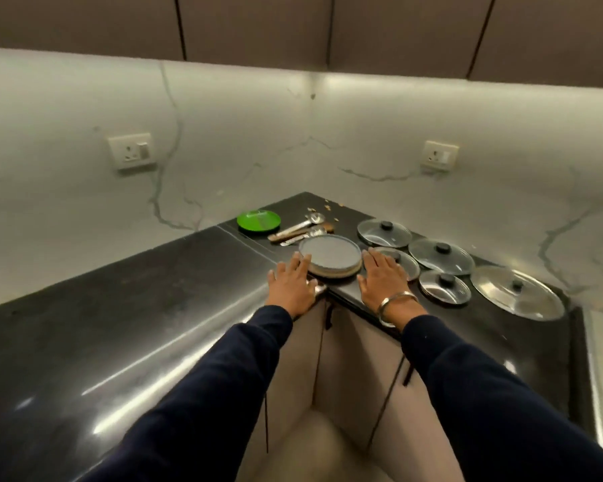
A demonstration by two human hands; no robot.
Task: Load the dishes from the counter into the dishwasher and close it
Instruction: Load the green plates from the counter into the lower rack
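A: Head view. How are the hands positioned?

B: The left hand [291,285] and right hand [383,276] are laid flat on the black counter [126,318], fingers extended and relaxed; nothing is gripped. The stack of grey plates [329,255] is flanked by them, the left fingertips touching its rim, the right hand just beside it.

A: Where are the remaining dishes located?

B: A green plate [258,220] and utensils [300,231] are seen behind the stack. Five lids [441,257] are set out to the right; one is partly covered by the right hand. A bangle [395,304] is worn on the right wrist
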